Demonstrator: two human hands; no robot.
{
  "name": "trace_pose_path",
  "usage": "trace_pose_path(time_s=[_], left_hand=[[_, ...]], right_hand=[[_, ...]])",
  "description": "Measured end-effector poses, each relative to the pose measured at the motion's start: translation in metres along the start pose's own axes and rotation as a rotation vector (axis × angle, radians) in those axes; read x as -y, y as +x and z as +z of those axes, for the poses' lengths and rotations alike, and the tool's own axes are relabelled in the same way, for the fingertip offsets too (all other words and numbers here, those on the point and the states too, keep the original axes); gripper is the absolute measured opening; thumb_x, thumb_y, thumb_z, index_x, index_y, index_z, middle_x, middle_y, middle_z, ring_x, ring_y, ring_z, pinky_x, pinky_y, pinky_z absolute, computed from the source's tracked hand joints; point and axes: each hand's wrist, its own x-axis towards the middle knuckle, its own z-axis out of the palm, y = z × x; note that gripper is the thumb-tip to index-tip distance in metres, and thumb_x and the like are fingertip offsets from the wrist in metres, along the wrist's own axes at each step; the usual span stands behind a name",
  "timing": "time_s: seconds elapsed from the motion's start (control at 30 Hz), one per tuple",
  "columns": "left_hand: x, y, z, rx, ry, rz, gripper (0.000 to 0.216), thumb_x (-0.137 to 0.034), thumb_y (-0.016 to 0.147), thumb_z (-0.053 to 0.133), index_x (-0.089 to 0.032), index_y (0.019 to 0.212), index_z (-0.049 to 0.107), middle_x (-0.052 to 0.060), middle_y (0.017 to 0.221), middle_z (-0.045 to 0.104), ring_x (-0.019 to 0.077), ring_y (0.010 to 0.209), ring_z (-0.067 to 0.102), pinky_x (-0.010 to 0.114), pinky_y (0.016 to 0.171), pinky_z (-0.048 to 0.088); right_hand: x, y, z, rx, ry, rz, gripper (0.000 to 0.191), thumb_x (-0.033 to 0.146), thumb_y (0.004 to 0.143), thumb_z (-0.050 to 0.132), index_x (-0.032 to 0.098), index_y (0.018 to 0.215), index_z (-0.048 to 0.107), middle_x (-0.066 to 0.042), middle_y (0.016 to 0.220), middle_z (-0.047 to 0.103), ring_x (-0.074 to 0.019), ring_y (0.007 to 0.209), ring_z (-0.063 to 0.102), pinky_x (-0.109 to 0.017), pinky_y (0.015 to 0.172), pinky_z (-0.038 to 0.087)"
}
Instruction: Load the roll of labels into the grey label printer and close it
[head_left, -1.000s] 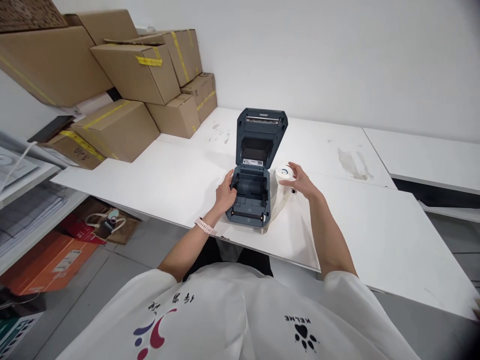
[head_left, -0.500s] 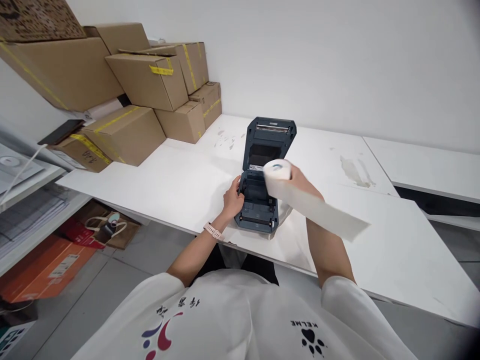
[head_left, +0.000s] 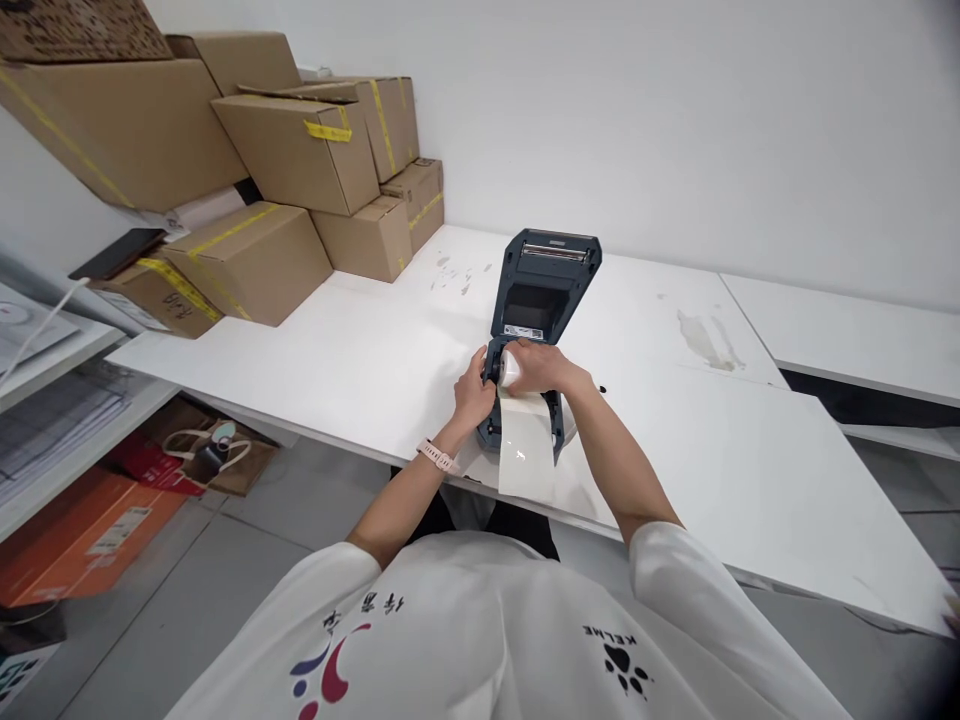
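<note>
A dark grey label printer (head_left: 546, 290) stands on the white table (head_left: 360, 360) with its lid tipped up and back. My right hand (head_left: 541, 367) grips a white label roll (head_left: 511, 368) and holds it down in the printer's open bay. A loose strip of the roll (head_left: 527, 450) hangs forward over the printer's front toward the table edge. My left hand (head_left: 475, 389) is curled against the printer's left side at the bay, with a pink watch band on its wrist.
Taped cardboard boxes (head_left: 270, 200) are stacked at the table's far left against the wall. A second white table (head_left: 847, 330) adjoins on the right. Shelves (head_left: 45, 400) stand at the left, with an orange box (head_left: 82, 535) and a bag (head_left: 206, 450) on the floor.
My right hand lifted the label roll from the table beside the printer, swung it over with its strip trailing, and set it into the open bay. The left hand stayed on the printer.
</note>
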Motion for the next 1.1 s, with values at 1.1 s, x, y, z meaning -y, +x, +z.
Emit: trace_pose_path(time_s=[1.1], left_hand=[[0.022, 0.012, 0.013, -0.016, -0.407, 0.055, 0.064, -0.012, 0.078, 0.051, -0.019, 0.141, 0.055, 0.010, 0.148, 0.059, 0.0249, 0.132, 0.057, 0.041, 0.115, 0.044]], right_hand=[[0.036, -0.105, 0.086, -0.391, 0.140, -0.104, 0.048, 0.036, 0.106, 0.043, 0.017, 0.148, 0.055, -0.008, 0.159, 0.049, -0.0301, 0.150, 0.043, -0.051, 0.124, 0.038]])
